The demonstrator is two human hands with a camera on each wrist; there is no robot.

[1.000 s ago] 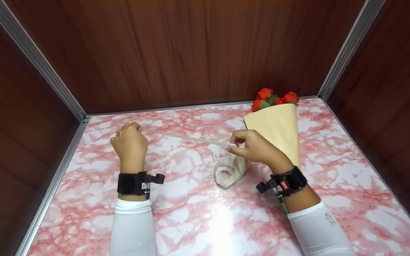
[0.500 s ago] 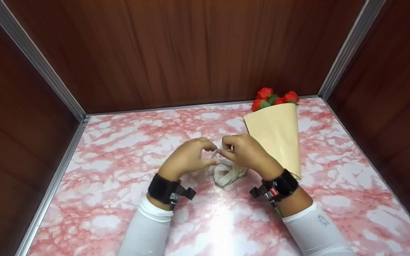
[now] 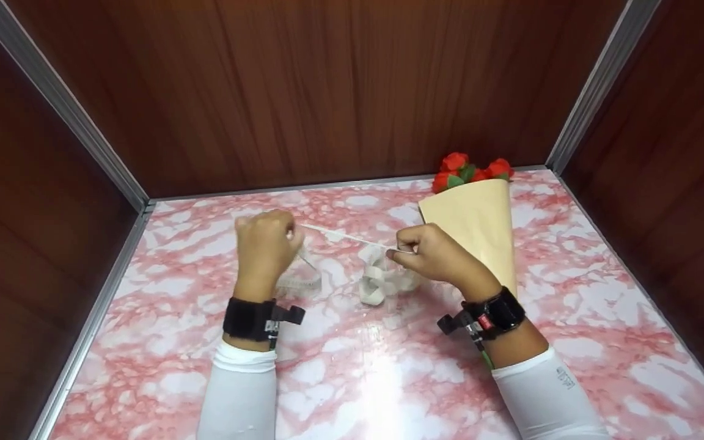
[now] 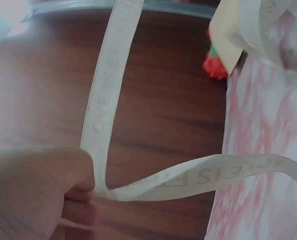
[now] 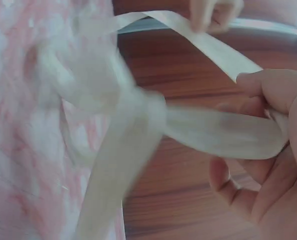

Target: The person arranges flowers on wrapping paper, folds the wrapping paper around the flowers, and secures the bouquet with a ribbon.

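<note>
A cream ribbon (image 3: pixel 352 236) with gold lettering runs taut between the two hands. My left hand (image 3: pixel 264 249), on the left side, pinches it; in the left wrist view the ribbon (image 4: pixel 106 100) bends at the fingers, and a second length (image 4: pixel 188 177) curves away toward the table. At the other end, my right hand (image 3: pixel 434 252) pinches the ribbon between thumb and fingers. Loose loops (image 3: pixel 376 282) hang below and left of the right hand. Those loops look blurred in the right wrist view, where a ribbon fold (image 5: pixel 223 132) enters the palm.
Behind the right hand lies a bouquet of red roses (image 3: pixel 454 162) in tan paper (image 3: pixel 468 211), on a pink and white marbled table (image 3: pixel 168 342). Dark wood-grain panels (image 3: pixel 340 91) with grey metal edging enclose the table at the back and sides.
My left hand came in to the right hand, then drew back left with ribbon stretched between them. The ribbon's round coil has loosened into open loops. The right hand shifted slightly left and back.
</note>
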